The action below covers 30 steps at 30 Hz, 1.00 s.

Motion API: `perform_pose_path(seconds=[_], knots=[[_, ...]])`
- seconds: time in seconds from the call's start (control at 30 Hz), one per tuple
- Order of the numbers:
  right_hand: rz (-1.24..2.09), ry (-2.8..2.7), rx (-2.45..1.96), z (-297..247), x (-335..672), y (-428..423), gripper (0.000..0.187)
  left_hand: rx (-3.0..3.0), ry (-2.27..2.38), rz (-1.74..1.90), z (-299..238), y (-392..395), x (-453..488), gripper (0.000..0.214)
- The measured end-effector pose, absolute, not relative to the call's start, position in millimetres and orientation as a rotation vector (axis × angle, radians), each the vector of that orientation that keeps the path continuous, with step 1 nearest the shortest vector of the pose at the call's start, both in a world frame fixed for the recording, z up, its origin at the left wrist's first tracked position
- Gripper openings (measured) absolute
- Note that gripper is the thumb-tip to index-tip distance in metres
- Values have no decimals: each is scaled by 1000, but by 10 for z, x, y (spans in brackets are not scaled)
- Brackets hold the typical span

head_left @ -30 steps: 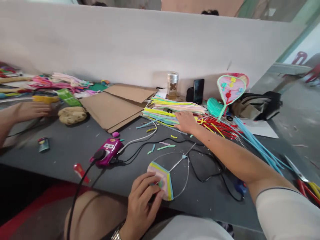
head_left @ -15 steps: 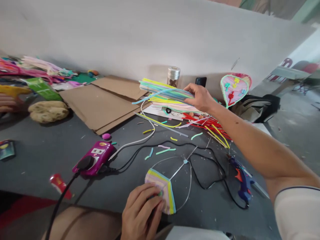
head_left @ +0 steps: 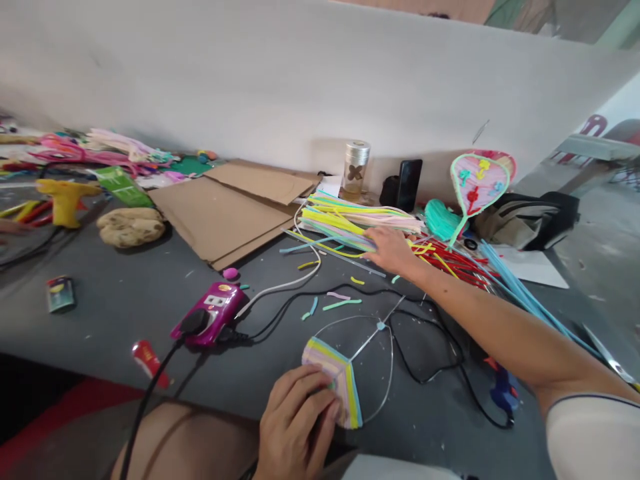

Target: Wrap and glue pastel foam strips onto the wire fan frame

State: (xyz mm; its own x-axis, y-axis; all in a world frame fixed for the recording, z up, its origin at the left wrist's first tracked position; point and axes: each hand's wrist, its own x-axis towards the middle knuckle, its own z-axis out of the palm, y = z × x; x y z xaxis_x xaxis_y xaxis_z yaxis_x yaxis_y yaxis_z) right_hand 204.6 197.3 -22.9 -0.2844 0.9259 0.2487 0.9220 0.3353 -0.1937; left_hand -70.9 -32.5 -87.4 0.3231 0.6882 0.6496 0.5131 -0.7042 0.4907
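Observation:
My left hand [head_left: 299,427] rests at the table's near edge, fingers curled on a wire fan frame [head_left: 353,363] partly wound with pastel pipe cleaners. My right hand [head_left: 391,248] reaches across the table and lies on the near edge of a pile of pastel pipe cleaners [head_left: 350,220], fingers bent down into the strands. Beside that hand lies a heap of red pipe cleaners [head_left: 450,263]. A finished pink fan [head_left: 477,183] leans against the wall behind them.
A purple power strip [head_left: 210,313] with black cables sits mid-table. Cardboard sheets [head_left: 225,207], a jar [head_left: 355,167], a phone [head_left: 409,183], a yellow glue gun [head_left: 67,199], a blue glue gun [head_left: 503,390] and long blue strands [head_left: 525,293] lie around. A white partition [head_left: 300,80] backs the table.
My right hand had lifted the pastel bundle half a second ago; now the bundle is back down on the table with the hand on its near edge. Another person's hand at far left is gone.

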Motion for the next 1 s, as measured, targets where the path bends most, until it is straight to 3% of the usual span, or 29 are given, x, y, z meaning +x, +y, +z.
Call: perform_pose_path(seconds=[0.1, 0.23, 0.37, 0.73, 1.0], knots=[[-64, -2260, -1589, -144, 2276, 1893, 20, 2391, 1102, 1316, -885, -329, -712, 17], [-195, -2065, -1606, 120, 2798, 1676, 22, 2387, 1116, 1337, -865, -320, -698, 16], [-152, -1940, -1695, 204, 3015, 1496, 11, 2400, 1127, 1335, -858, -314, -684, 15], [-81, -2535, -1409, -169, 1555, 2065, 23, 2421, 1124, 1340, -832, -312, -666, 15], [-56, -2648, -1264, -222, 847, 2458, 20, 2329, 1137, 1331, -827, -350, -668, 16]])
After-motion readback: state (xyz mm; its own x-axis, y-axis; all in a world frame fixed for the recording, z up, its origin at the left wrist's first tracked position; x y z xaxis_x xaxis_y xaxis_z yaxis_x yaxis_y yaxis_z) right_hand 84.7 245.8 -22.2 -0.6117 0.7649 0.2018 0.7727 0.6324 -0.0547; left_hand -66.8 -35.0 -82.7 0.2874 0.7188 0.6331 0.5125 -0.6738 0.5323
